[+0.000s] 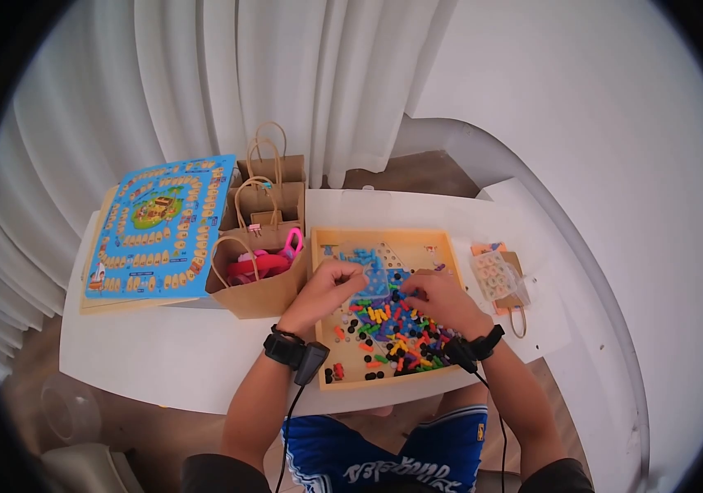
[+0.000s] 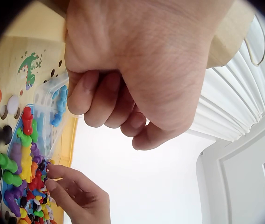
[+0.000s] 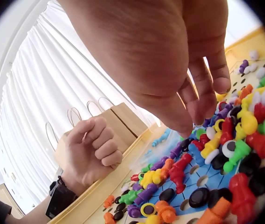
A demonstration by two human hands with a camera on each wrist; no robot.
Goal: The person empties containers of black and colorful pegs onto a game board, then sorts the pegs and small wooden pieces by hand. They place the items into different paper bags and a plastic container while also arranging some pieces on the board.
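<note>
My left hand (image 1: 331, 289) hovers over the left side of a shallow wooden tray (image 1: 317, 246), its fingers curled into the palm with nothing showing in them. Beside it, a clear plastic box (image 2: 44, 100) holds blue pegs (image 2: 60, 109). My right hand (image 1: 442, 300) reaches down into a heap of small coloured pegs (image 3: 181, 170), its fingers spread and slightly bent. Close under its thumb lies a blue peg (image 3: 196, 153). Red, yellow, green, purple and orange pegs mix with black discs (image 3: 199, 198) on a blue gridded board (image 3: 202, 175).
Left of the tray stand brown paper bags (image 1: 265, 292), one with pink scissor-like handles (image 1: 292, 245) poking out. A blue board game (image 1: 163, 222) lies behind them at the table's left. To the right is a small pack (image 1: 495, 275) on the white table (image 1: 204, 361).
</note>
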